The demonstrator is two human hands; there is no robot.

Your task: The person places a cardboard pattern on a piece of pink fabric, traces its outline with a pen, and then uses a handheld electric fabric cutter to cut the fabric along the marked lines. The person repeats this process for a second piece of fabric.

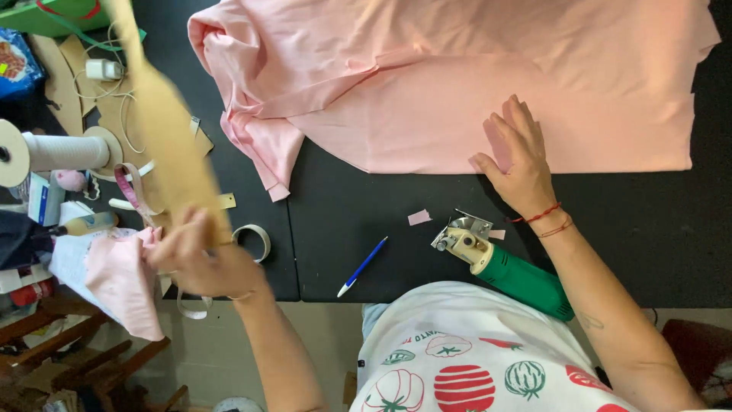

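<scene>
Nearest the body, a green-handled electric fabric cutter [499,267] lies on the black table [366,252], its metal head pointing toward the cloth, and a blue pen [363,266] rests just to its left. A small pink scrap [418,217] sits on the bare table above them. The left hand [200,255] is at the table's left edge, blurred by motion, with its fingers closed around the lower end of a long tan cardboard pattern piece [164,122] that slants up and away across the left side of the view; a bit of pink cloth [122,282] hangs just beside that hand, and whether the hand also grips it cannot be told. A roll of tape [255,240] lies just to the right of the hand. The right hand [517,156] rests flat, palm down, fingers straight and close together, on the near edge of the pink fabric [473,84], which is spread over the far half of the table and bunched into folds at its left end. Far left, a white spool of thread [53,151] lies among more cardboard shapes [69,76] and a white cord [114,84].
</scene>
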